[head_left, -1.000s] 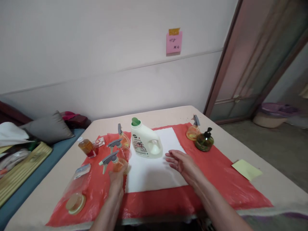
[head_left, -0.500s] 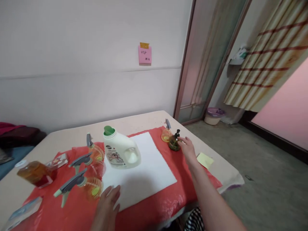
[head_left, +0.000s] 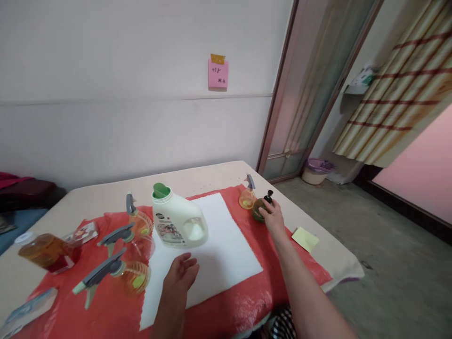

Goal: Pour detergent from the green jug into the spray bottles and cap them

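Observation:
My right hand (head_left: 273, 218) reaches to the right side of the red sheet (head_left: 247, 296) and closes its fingers around a dark green pump bottle (head_left: 259, 209). An orange spray bottle (head_left: 246, 197) stands just behind that bottle. My left hand (head_left: 181, 275) hovers over the white paper (head_left: 219, 245) with fingers loosely spread, holding nothing. A white detergent jug with a green cap (head_left: 176, 219) stands just beyond it. Three orange spray bottles with grey triggers (head_left: 123, 268) lie and stand to the left of my left hand.
A flat amber bottle (head_left: 45, 252) sits at the far left of the table (head_left: 106, 193). A yellow sticky note (head_left: 305, 238) lies near the right table edge. A pink note (head_left: 218, 73) hangs on the wall. A door and curtain stand to the right.
My right hand moved from beside the green pump bottle onto it and closed around it. My left hand shifted forward onto the white paper. The camera view swung right earlier.

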`<state>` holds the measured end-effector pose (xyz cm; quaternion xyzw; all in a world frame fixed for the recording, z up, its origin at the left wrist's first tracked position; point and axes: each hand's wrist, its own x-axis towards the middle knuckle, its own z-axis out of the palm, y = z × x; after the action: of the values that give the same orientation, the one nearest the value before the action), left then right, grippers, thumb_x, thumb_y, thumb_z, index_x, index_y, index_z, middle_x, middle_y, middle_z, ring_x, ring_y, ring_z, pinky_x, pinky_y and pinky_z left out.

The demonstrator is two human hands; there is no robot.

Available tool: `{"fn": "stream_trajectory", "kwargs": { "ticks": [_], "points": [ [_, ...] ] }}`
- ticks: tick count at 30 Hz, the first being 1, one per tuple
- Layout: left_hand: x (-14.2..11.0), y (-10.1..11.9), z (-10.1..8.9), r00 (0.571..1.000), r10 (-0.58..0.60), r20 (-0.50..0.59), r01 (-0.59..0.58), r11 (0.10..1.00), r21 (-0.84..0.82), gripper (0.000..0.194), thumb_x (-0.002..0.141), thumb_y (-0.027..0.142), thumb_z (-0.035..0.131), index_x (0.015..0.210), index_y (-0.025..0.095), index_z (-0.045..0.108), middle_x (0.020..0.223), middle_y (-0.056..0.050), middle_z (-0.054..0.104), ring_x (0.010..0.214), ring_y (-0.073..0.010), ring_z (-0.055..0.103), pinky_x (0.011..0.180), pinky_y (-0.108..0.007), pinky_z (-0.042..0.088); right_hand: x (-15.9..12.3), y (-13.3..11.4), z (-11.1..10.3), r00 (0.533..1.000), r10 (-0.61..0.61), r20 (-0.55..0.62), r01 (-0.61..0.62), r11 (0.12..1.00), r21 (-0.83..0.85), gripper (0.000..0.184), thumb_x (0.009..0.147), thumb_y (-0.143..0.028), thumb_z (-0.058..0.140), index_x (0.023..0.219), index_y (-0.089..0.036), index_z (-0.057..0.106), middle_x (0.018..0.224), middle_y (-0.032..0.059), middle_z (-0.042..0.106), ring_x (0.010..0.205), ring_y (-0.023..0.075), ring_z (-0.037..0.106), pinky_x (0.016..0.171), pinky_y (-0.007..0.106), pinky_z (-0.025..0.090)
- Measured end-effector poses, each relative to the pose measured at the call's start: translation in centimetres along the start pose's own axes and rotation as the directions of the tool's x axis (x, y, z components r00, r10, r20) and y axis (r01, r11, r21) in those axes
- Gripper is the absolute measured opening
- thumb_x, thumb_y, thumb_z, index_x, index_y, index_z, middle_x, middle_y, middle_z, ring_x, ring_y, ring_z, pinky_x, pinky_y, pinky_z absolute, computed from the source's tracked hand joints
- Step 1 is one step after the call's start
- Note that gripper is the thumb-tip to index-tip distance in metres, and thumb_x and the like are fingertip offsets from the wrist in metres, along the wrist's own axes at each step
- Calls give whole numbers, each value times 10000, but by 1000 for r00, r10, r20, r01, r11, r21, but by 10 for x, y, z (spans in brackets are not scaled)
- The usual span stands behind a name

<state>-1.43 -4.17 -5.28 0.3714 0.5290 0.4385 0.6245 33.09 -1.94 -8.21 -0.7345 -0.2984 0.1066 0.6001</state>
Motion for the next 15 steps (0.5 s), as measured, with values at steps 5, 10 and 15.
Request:
{"fn": "stream_trajectory", "kwargs": {
  "ticks": [5, 10, 15],
  "points": [
    [-4, 0, 12, 971, 197, 134, -214, 969, 127, 521, 658, 407, 781, 1093, 171, 618, 1069, -136, 693, 988, -276, 665, 882, -415, 500, -31, -47, -22, 985, -58, 162, 28, 983, 181, 515, 682, -510, 727, 1121, -242, 741, 1558, 74, 391, 1405, 313, 389, 1129, 450, 353],
    [-14, 12, 28, 889, 390, 239, -450, 836, 312, 956, 571, 344, 854, 1409, 184, 424, 1482, -177, 453, 1396, -355, 391, 1141, -504, 300, -88, -90, -26, 822, -59, 566, -186, 912, 366, 462, 673, -470, 811, 1093, -286, 759, 1602, 42, 340, 1490, 332, 236, 1175, 490, 268],
    [-23, 27, 36, 907, 300, 295, -379, 887, 264, 1070, 496, 262, 871, 1435, 213, 360, 1311, -124, 601, 1210, -342, 568, 1028, -465, 443, -135, -108, -5, 604, -168, 779, -371, 806, 462, 548, 606, -472, 856, 1109, -278, 754, 1554, 68, 429, 1483, 345, 255, 1200, 493, 214]
  ]
}}
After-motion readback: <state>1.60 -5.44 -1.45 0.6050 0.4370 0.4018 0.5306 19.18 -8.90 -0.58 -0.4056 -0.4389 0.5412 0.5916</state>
